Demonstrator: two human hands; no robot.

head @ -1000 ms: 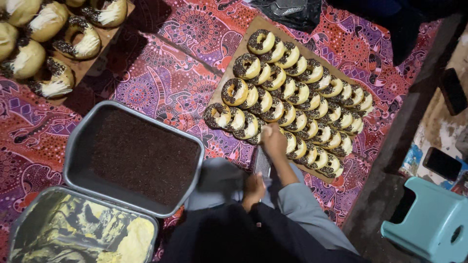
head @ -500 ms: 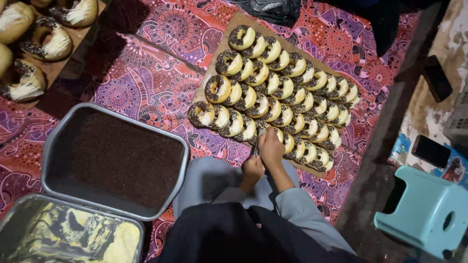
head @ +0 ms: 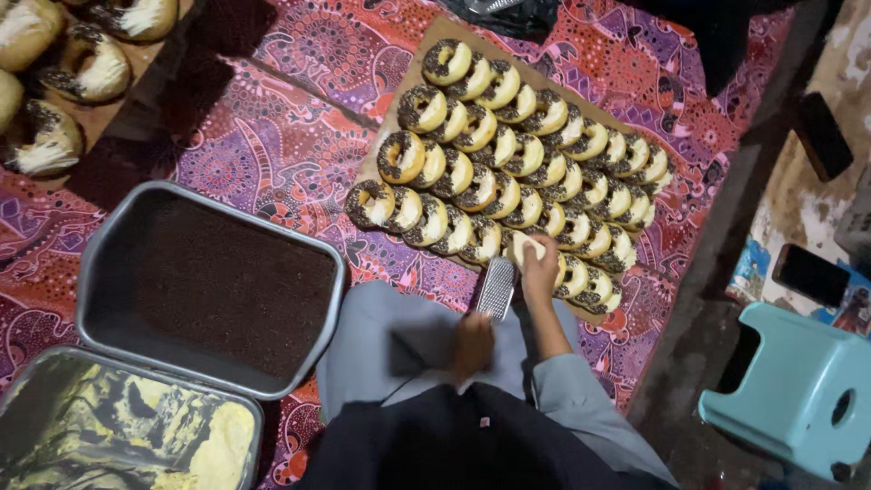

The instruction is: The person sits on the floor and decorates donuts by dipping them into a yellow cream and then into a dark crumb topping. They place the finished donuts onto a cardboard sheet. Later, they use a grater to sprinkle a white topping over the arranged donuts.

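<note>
The left hand (head: 472,343) grips the handle of a small flat metal grater (head: 497,288), its perforated blade pointing toward twelve o'clock, and the right hand (head: 541,269) is closed on a pale block of cheese (head: 526,247) pressed at the grater's top end. Both hover over the six o'clock edge of a brown board (head: 445,29) carrying four slanting rows of ring doughnuts (head: 508,163), roughly forty in all, each glazed half pale yellow and half dark with chocolate sprinkles. At nine o'clock from the hands sit two rectangular grey metal trays with rounded corners: one (head: 210,289) filled with fine dark sprinkles, the other (head: 127,434) smeared with yellow and dark cream. At eleven o'clock four more doughnuts (head: 89,65) show, topped with white shreds. A patterned purple cloth (head: 272,154) lies underneath. One light blue plastic stool (head: 803,388) stands at three o'clock, and a dark phone (head: 810,274) lies just beyond it.
</note>
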